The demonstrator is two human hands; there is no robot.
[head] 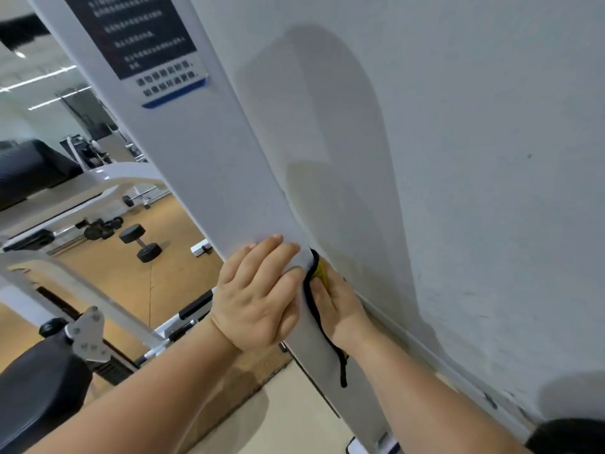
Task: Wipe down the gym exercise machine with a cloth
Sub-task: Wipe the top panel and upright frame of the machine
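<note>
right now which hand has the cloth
The right hand, at the far edge of the white upright, holds the yellow black-edged cloth; the left hand just rests flat on its front, holding nothing.

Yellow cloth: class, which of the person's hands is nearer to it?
Right. The right hand holds the yellow cloth against the white column's rear edge; the left hand rests on the column's front, beside it.

The left hand [258, 296] and right hand [340, 306] are bare, with bare forearms.
</note>
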